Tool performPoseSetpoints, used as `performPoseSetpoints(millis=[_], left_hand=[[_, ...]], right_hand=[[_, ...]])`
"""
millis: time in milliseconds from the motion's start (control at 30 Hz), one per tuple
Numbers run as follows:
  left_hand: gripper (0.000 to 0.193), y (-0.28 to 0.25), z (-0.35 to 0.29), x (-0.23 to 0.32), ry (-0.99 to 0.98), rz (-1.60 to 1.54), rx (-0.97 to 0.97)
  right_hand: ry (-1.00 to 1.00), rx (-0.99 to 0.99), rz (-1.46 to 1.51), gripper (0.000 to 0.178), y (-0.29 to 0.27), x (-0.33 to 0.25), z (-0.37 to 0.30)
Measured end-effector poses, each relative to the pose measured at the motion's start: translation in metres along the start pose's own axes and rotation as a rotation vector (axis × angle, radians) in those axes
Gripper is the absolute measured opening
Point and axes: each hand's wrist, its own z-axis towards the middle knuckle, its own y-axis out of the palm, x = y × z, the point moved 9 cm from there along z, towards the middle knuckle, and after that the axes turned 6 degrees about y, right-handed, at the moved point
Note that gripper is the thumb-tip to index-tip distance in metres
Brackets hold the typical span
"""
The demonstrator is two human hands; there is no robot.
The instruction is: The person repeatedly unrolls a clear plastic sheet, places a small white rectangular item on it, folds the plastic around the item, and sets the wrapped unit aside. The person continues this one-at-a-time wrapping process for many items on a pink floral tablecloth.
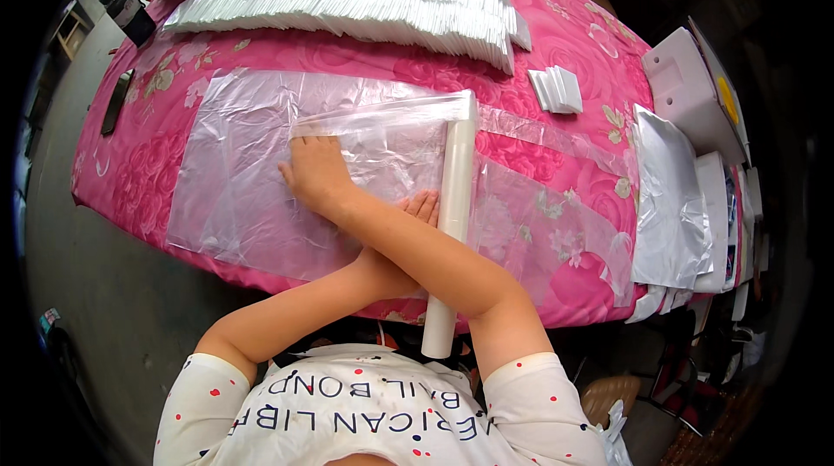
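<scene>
My forearms are crossed over a sheet of clear plastic film [234, 171] spread on the table. My right hand [317, 171] reaches over to the left and lies on the film, thumb held apart. Its fingertips go under a folded-over strip of film [382, 114] and are partly hidden. Below the right forearm, my left hand [417, 210] rests flat, fingers stretched toward a long whitish roll [453, 205]. The roll lies lengthwise across the film, its near end past the table edge. More clear film [556, 231] extends right of it.
Rows of stacked white folded pieces [365, 10] line the far side, with a small pile [556, 88] nearby. A dark jar [128, 13] and phone [117, 103] are at left. White foam boxes [695, 88] and silvery sheets [667, 205] stand at right on the pink flowered tablecloth [143, 188].
</scene>
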Motion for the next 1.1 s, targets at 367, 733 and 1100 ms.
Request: performPoseSetpoints(millis=[367, 733, 1100], left_hand=[[0.067, -0.023, -0.004, -0.001, 0.02, -0.125, 0.128], [0.056, -0.102, -0.088, -0.095, -0.315, -0.096, 0.257], [0.069, -0.094, -0.117, -0.128, -0.546, 0.192, 0.198]], right_hand=[[-0.229, -0.379, 0.225, 0.101, -0.02, -0.06, 0.001], [0.082, -0.744, 0.996, 0.113, -0.032, -0.01, -0.002], [0.183, -0.035, 0.819, 0.107, -0.155, 0.114, -0.002]])
